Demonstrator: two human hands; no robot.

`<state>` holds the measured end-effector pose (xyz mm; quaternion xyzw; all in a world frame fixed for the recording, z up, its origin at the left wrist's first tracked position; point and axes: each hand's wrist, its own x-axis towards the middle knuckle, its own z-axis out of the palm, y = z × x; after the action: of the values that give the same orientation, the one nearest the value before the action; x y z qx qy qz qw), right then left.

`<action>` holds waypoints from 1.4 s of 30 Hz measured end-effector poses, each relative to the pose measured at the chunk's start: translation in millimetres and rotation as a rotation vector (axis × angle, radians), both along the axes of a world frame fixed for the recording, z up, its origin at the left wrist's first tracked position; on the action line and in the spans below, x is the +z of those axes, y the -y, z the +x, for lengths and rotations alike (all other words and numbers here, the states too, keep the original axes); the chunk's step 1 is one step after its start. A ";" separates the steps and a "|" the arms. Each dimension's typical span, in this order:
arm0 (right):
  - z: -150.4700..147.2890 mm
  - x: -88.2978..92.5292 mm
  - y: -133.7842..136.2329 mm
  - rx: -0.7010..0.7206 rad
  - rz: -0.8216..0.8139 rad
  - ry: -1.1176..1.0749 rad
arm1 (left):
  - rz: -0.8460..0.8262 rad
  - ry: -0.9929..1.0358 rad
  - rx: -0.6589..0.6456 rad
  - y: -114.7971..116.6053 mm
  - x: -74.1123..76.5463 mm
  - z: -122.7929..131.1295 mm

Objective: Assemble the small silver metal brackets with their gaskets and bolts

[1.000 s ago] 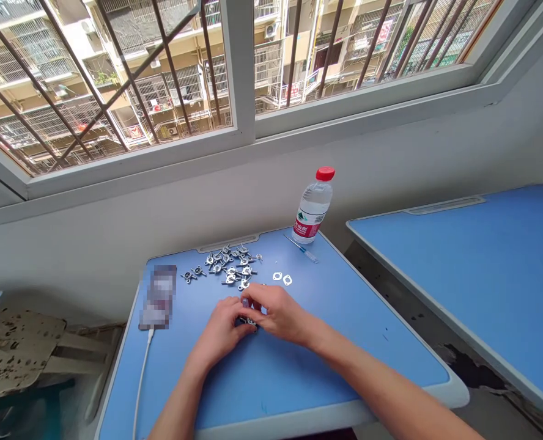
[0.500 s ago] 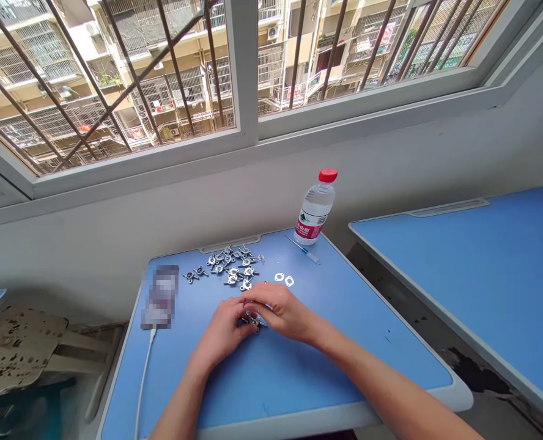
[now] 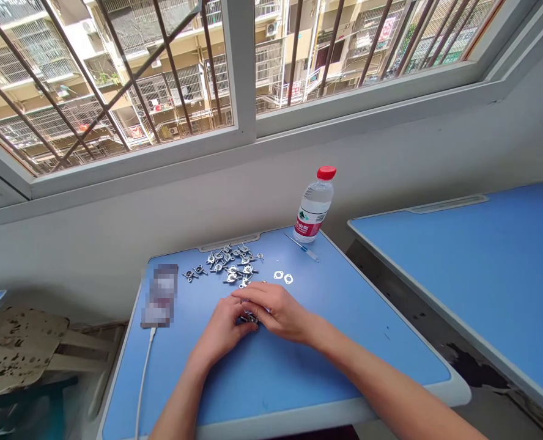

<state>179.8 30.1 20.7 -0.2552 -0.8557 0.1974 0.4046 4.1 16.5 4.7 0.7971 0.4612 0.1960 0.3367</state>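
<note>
Near the middle of the blue desk (image 3: 326, 360), my left hand (image 3: 228, 324) is closed on a small metal fitting (image 3: 252, 318) with thin stems, resting low over the desk top. My right hand (image 3: 274, 308) arches over the same fitting, its fingers bent and pressed together above it; whatever they pinch is hidden. Just beyond my hands lies a loose cluster of similar metal fittings (image 3: 228, 256), and two more (image 3: 193, 273) sit a little to its left. Two flat white gaskets (image 3: 283, 277) with oval holes lie to the right of the cluster.
A water bottle (image 3: 315, 208) with a red cap stands at the desk's far right corner, beside a pen (image 3: 304, 249). A blurred phone-like object (image 3: 160, 296) with a white cable (image 3: 144, 379) lies on the left. Another blue desk (image 3: 482, 263) stands to the right, under a barred window.
My right hand has shifted slightly left and lower over the fitting, covering more of it. My left hand stays put. The view has moved a little.
</note>
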 end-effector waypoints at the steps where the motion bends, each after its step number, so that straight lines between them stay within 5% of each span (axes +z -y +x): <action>1: 0.8 1.9 0.1 0.026 -0.029 0.005 | 0.004 0.003 -0.003 0.1 -0.1 -0.2; 17: -3.4 2.4 -0.2 -0.055 -0.106 -0.140 | 0.032 -0.041 -0.010 -1.7 -2.4 0.3; 27: 2.9 9.5 0.7 0.017 -0.183 -0.036 | -0.033 -0.113 -0.005 0.9 9.0 -2.1; 42: 2.6 8.8 3.9 0.005 -0.148 -0.042 | 0.086 -0.096 0.000 4.4 3.1 3.2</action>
<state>182.4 26.2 29.5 -0.2777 -0.8307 0.2665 0.4022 7.3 12.1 7.8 0.8194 0.4679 0.1770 0.2798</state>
